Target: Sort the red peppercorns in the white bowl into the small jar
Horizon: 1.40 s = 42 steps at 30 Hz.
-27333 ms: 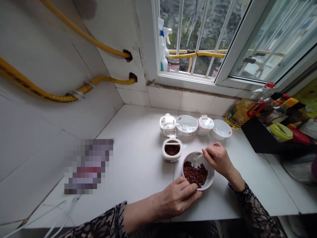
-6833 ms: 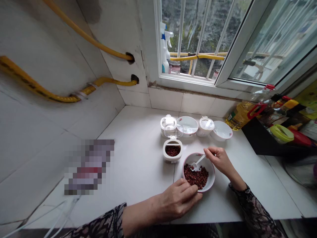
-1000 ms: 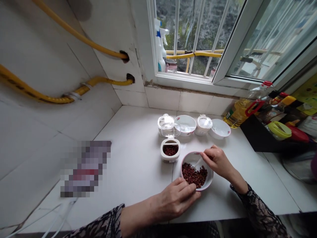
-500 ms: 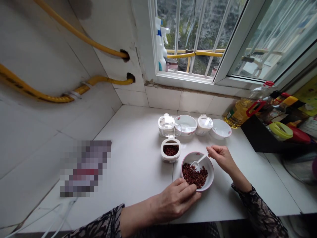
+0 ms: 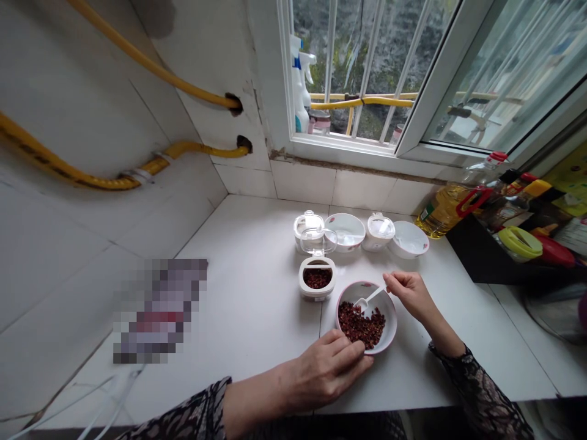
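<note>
A white bowl [image 5: 389, 327] with a pink rim holds dark red dried bits [image 5: 362, 327]. Pinched at its handle end by my right hand [image 5: 409, 293], a small white spoon [image 5: 375, 294] rests with its scoop on the bits. My left hand [image 5: 328, 370] grips the bowl's near left edge, the fingertips partly hidden at the rim. Just behind and left of the bowl stands a lidded jar [image 5: 316, 279], its lid raised, with more red bits inside.
Behind are a clear-lidded jar [image 5: 305, 225], a bowl [image 5: 345, 232], another jar [image 5: 380, 229] and another bowl [image 5: 411, 239]. An oil bottle [image 5: 440, 208] and a black box [image 5: 472, 247] of bottles stand right. A blurred flat object [image 5: 160, 311] and cables lie left.
</note>
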{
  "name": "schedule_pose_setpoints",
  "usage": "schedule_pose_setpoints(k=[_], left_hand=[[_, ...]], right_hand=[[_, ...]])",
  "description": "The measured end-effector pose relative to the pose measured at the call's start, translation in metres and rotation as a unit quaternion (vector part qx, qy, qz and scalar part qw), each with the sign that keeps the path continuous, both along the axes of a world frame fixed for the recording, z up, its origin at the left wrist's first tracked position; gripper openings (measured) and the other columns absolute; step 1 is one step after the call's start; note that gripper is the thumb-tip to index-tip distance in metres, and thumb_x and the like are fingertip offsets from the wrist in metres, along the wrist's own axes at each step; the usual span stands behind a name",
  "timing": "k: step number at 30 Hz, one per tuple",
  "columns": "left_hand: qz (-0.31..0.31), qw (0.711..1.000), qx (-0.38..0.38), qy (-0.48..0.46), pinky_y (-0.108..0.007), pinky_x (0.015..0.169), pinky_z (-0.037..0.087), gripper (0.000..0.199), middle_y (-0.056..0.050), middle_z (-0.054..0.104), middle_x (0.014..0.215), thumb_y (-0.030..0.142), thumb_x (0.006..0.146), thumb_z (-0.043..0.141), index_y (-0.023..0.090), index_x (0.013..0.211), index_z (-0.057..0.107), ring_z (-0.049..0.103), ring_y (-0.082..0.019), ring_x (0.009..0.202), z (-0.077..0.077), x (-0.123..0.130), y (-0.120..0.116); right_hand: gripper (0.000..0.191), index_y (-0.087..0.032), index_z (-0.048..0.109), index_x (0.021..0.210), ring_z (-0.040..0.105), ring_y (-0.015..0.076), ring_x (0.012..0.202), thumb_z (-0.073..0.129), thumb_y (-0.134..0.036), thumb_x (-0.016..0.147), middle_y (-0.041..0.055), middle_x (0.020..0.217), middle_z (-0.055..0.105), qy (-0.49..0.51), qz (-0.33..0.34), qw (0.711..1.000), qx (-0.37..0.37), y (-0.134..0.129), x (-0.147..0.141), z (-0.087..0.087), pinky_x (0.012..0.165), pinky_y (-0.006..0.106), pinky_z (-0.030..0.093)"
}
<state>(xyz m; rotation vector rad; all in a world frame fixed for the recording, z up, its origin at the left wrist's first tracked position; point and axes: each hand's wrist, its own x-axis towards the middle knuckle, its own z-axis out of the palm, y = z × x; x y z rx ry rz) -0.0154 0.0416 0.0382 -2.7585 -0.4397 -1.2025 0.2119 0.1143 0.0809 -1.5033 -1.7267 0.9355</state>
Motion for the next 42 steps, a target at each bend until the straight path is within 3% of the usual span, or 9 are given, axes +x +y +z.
schedule_pose_setpoints(k=[14,18,21,26,30,32,36,39,42], left_hand=[[0.0,1.0,-0.004,0.027,-0.03,0.072,0.047,0.02,-0.01,0.061,0.096,0.011,0.097,0.046,0.008,0.106,0.064,0.052,-0.015,0.073,-0.004,-0.002,-0.001],[-0.002,1.0,-0.007,0.025,-0.03,0.071,0.048,0.023,-0.01,0.062,0.094,0.01,0.098,0.043,0.007,0.107,0.064,0.052,-0.015,0.072,-0.003,-0.001,-0.001],[-0.006,1.0,-0.011,0.001,-0.03,0.068,0.049,0.025,-0.01,0.063,0.091,0.009,0.099,0.039,0.007,0.105,0.064,0.053,-0.015,0.07,-0.001,0.001,0.0],[-0.021,1.0,-0.018,-0.014,-0.031,0.066,0.049,0.024,-0.01,0.065,0.09,0.008,0.098,0.04,0.005,0.105,0.063,0.055,-0.016,0.07,0.0,0.002,0.001],[-0.017,1.0,-0.022,0.0,-0.031,0.066,0.049,0.023,-0.01,0.065,0.089,0.008,0.098,0.041,0.006,0.106,0.062,0.056,-0.017,0.071,-0.001,0.002,0.001],[-0.013,1.0,-0.019,0.006,-0.031,0.066,0.048,0.022,-0.01,0.064,0.09,0.009,0.098,0.042,0.006,0.106,0.062,0.055,-0.016,0.07,-0.001,0.002,0.001],[-0.013,1.0,-0.012,-0.002,-0.03,0.065,0.046,0.021,-0.01,0.062,0.092,0.01,0.097,0.043,0.005,0.106,0.062,0.051,-0.015,0.067,-0.002,0.001,0.001],[-0.012,1.0,-0.017,0.002,-0.03,0.066,0.045,0.022,-0.01,0.061,0.093,0.009,0.098,0.043,0.005,0.107,0.062,0.051,-0.016,0.069,-0.001,0.001,0.001],[-0.008,1.0,-0.014,-0.003,-0.03,0.066,0.045,0.022,-0.011,0.061,0.096,0.009,0.098,0.043,0.005,0.107,0.063,0.051,-0.016,0.071,0.0,0.0,0.0]], right_hand=[[0.054,-0.019,0.045,0.048,0.029,0.0083,0.047,0.054,-0.061,0.08,-0.0042,0.047,0.032,0.028,-0.007,1.0,-0.009,0.002,-0.004,0.001,0.046,0.024,0.025],[0.051,-0.019,0.047,0.05,0.033,0.0092,0.047,0.054,-0.058,0.084,-0.0031,0.047,0.039,0.04,-0.003,0.998,0.052,0.008,-0.021,0.02,0.047,0.025,0.027],[0.045,-0.019,0.052,0.056,0.04,0.0113,0.05,0.049,-0.049,0.091,-0.0013,0.051,0.046,0.011,-0.007,0.986,0.164,0.012,-0.041,0.036,0.051,0.026,0.032],[0.038,-0.021,0.048,0.06,0.038,0.0107,0.051,0.044,-0.026,0.097,-0.0033,0.052,0.049,-0.147,0.065,0.889,0.429,0.013,-0.071,0.041,0.073,0.031,0.038],[0.025,-0.021,0.053,0.07,0.042,0.0109,0.053,0.049,-0.019,0.095,-0.0039,0.057,0.057,-0.223,0.146,0.804,0.532,0.008,-0.075,0.035,0.081,0.031,0.039],[0.023,-0.021,0.053,0.072,0.043,0.0108,0.053,0.049,-0.016,0.094,-0.0037,0.058,0.057,-0.201,0.128,0.81,0.535,0.005,-0.068,0.036,0.082,0.031,0.039],[0.029,-0.02,0.047,0.066,0.037,0.0094,0.049,0.05,-0.014,0.094,-0.0056,0.053,0.047,-0.141,0.069,0.865,0.476,0.004,-0.042,0.037,0.075,0.03,0.039],[0.036,-0.02,0.041,0.06,0.032,0.0085,0.047,0.051,-0.015,0.094,-0.007,0.05,0.04,-0.173,0.107,0.888,0.413,0.006,-0.02,0.028,0.066,0.027,0.037],[0.04,-0.02,0.04,0.057,0.031,0.0084,0.045,0.05,-0.018,0.095,-0.007,0.047,0.039,-0.244,0.117,0.883,0.382,0.007,-0.004,0.013,0.065,0.027,0.034]])
